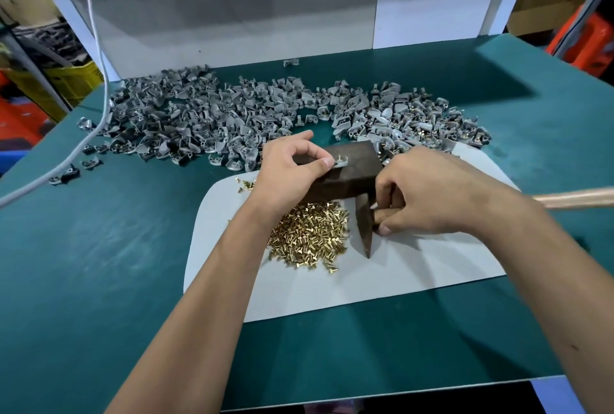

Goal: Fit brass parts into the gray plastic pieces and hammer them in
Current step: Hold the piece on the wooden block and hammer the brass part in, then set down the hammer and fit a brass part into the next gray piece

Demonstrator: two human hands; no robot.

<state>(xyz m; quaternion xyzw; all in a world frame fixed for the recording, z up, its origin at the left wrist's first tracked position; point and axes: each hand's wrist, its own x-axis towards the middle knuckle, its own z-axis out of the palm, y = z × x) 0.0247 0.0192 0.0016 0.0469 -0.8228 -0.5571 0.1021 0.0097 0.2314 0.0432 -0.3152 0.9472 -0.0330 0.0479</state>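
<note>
Left hand [292, 167] pinches gray piece [339, 161]; right hand [428, 194] grips hammer [363, 227], handle mostly hidden, prob.

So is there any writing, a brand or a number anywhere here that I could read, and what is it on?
None can be read.
Yellow crate at the far left: no legible marks; too blurred to tell.
Orange crate at the far right: no readable label.
White sheet, dark block, hammer, gray plastic pieces and brass parts: no text.

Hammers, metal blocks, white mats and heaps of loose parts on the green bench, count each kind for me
Hammer: 1
Metal block: 1
White mat: 1
Brass parts heap: 1
Gray plastic pieces heap: 1
Total: 5
</note>
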